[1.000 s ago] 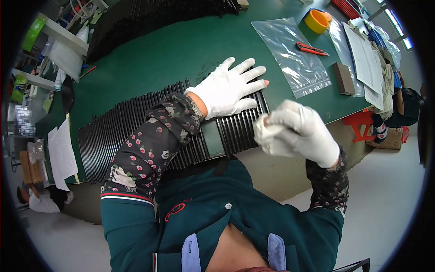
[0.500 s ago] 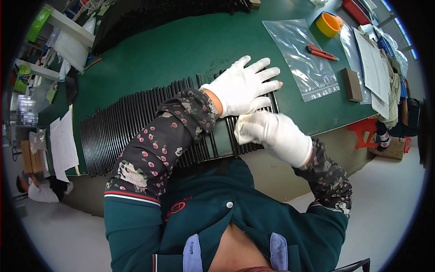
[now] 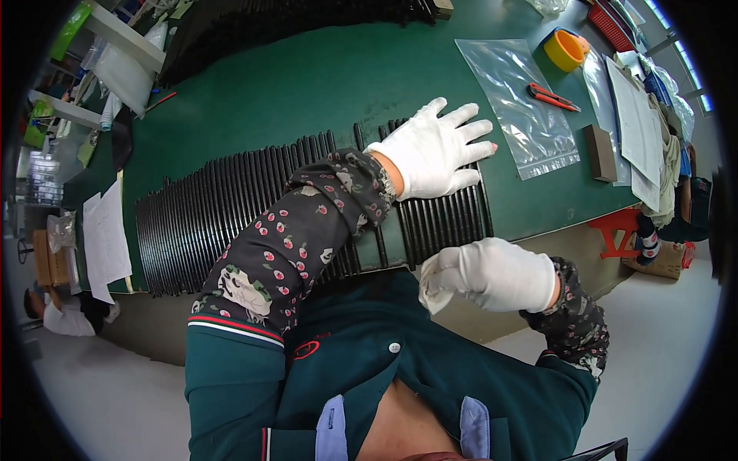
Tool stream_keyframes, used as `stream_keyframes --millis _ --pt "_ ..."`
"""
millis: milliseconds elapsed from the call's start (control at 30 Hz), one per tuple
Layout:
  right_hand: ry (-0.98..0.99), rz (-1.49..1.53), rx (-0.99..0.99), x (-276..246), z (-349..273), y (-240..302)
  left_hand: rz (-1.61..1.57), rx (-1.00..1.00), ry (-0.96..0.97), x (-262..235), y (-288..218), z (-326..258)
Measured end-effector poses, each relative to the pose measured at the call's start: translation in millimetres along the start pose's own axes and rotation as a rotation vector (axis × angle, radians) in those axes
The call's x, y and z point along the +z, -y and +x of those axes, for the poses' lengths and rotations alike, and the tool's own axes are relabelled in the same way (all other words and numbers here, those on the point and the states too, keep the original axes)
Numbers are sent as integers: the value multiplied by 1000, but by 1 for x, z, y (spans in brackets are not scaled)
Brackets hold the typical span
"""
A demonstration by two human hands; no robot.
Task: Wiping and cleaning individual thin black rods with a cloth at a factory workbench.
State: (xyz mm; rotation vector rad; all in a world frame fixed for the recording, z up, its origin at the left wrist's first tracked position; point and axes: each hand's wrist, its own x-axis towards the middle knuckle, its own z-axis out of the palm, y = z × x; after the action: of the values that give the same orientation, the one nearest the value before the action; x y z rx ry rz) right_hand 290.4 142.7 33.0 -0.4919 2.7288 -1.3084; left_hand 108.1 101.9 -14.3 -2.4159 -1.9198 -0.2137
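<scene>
Long black rods (image 3: 231,207) lie side by side on the green table, with a smaller group of the same rods (image 3: 446,230) to the right of a gap. My left hand (image 3: 437,150), in a white glove, rests palm down with fingers spread across the far part of that smaller group. One fingertip pokes out bare from the glove. At the table's near edge my right hand (image 3: 496,274), gloved too, is closed on a crumpled off-white cloth (image 3: 435,290). The cloth hangs just in front of the rods' near ends, apart from them.
A clear plastic bag (image 3: 523,115) lies right of the rods, with a red utility knife (image 3: 553,97) on it. Beyond are a yellow tape roll (image 3: 565,50), a brown block (image 3: 599,154) and paper sheets (image 3: 634,123). More dark rods (image 3: 292,31) lie at the back.
My right hand has drawn the cloth back toward me, off the rods to the table's near edge. My left hand has shifted slightly right, still spread on the rods.
</scene>
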Motion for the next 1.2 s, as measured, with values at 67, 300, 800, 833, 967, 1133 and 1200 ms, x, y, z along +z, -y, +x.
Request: stream_keyframes --millis 67,300,800,833,967,1133,1200 --pt "-195 32 -21 -9 8 -5 11 5 1 1 3 0" --pt "148 -112 63 3 -19 -2 -8 22 4 -2 1 4" --pt "-732 -254 243 -34 -26 -30 -6 179 52 -3 18 -1" --pt "-724 -307 172 -29 -17 -36 18 173 67 -2 16 6" --pt "-233 -150 217 -12 -19 -21 -65 175 1 3 16 5" --pt "-194 -133 139 -31 -24 -6 -88 155 23 0 13 5" --pt "-549 -241 109 -27 0 -11 26 203 5 0 15 5"
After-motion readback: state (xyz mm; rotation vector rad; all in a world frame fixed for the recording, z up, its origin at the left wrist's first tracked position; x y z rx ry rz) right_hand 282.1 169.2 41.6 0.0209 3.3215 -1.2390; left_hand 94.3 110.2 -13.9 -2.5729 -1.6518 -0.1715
